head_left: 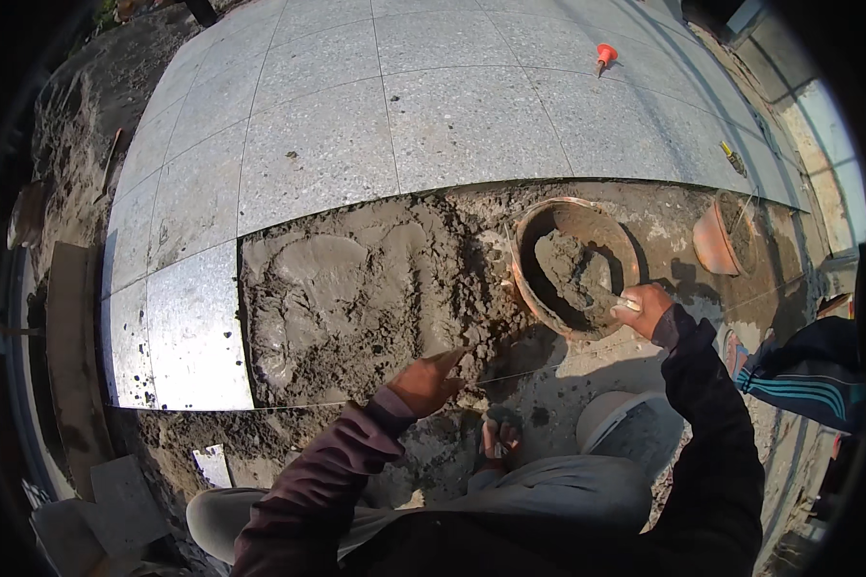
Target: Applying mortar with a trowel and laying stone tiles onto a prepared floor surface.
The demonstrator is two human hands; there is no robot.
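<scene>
My right hand (645,310) grips the light handle of a trowel (624,305), whose blade is in the grey mortar (563,260) inside a round orange-brown bucket (518,258). My left hand (428,382) reaches to the lower right edge of a spread mortar bed (337,279), fingers extended and touching or just over the loose mortar. Left of the bed lies a pale square tile (197,327). A thin string (510,378) runs along the bed's near edge.
Laid speckled tiles (452,115) cover the far ground, with an orange cone-shaped object (606,56) on them. A smaller bucket (717,245) and a pale bucket (606,423) stand nearby. Another person's leg (803,375) is at the right; a board (72,356) lies left.
</scene>
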